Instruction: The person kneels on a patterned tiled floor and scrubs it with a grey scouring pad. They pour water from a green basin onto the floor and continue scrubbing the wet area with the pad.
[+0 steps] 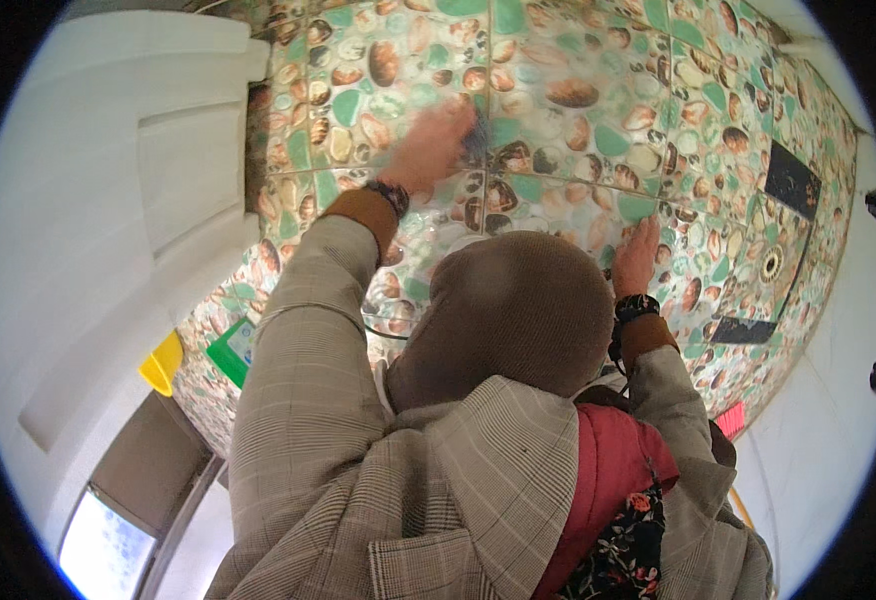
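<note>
My left hand point(430, 150) is closed over a small dark blue thing point(476, 138), mostly hidden, which it presses to the pebble-patterned tile floor point(618, 100). What kind of thing it is does not show clearly. A dark band circles that wrist. Farther right and nearer to me, my right hand point(637, 258) rests on the tiles with its fingers stretched out, and nothing shows in it. Between my arms is a bent knee point(523, 310) in brown ribbed fabric. The tiles ahead of it look wet and shiny.
A white moulded panel point(188, 170) runs along the left. Near its lower end are a yellow scoop-like thing point(163, 363) and a green packet point(232, 350). At right lie a round floor drain point(771, 265), two dark patches, and a pink bristly thing point(728, 420) by the white wall point(808, 420).
</note>
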Available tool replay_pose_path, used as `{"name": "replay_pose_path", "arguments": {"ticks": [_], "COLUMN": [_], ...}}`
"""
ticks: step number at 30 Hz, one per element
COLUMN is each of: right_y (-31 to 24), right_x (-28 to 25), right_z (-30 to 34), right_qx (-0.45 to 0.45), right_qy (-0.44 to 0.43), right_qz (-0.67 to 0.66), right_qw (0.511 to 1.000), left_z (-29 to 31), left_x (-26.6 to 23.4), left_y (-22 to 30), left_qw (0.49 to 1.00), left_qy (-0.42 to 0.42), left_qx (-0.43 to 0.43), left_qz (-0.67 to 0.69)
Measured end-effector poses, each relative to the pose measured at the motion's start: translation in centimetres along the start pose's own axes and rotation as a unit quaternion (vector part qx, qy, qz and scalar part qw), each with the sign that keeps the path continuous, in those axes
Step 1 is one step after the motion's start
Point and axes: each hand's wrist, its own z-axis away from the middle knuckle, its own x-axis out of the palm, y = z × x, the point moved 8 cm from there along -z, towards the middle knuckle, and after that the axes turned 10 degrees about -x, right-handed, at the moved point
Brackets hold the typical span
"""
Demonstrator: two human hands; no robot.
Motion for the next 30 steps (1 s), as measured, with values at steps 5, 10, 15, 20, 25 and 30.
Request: {"name": "replay_pose_path", "arguments": {"ticks": [5,10,15,20,25,30], "right_y": [0.0,-0.6,-0.4,-0.4,-0.8,-1.1], "right_x": [-0.3,-0.5,0.0,-0.4,-0.8,-0.7], "right_z": [0.0,-0.2,-0.1,-0.2,-0.4,-0.3], "right_qx": [0.001,-0.003,0.01,0.007,0.019,0.005], "right_qy": [0.006,0.039,0.04,0.031,0.038,0.054], "right_qz": [-0.015,-0.044,-0.039,-0.043,-0.053,-0.052], "right_qw": [1.0,0.998,0.998,0.999,0.998,0.997], "left_z": [-6.2,2.1,-2.4,-13.9,-6.0,-1.9], "left_x": [-5.1,2.0,1.2,-5.2,-0.5,1.9], "left_y": [-1.4,5.8,3.7,-0.1,2.6,4.1], "left_qw": [0.977,0.998,0.995,0.965,0.988,0.993], "left_qy": [0.193,-0.025,0.095,0.21,0.102,0.109], "left_qx": [-0.08,-0.039,-0.005,-0.102,-0.116,-0.022], "left_qz": [-0.036,0.031,-0.016,-0.119,0.023,-0.048]}}
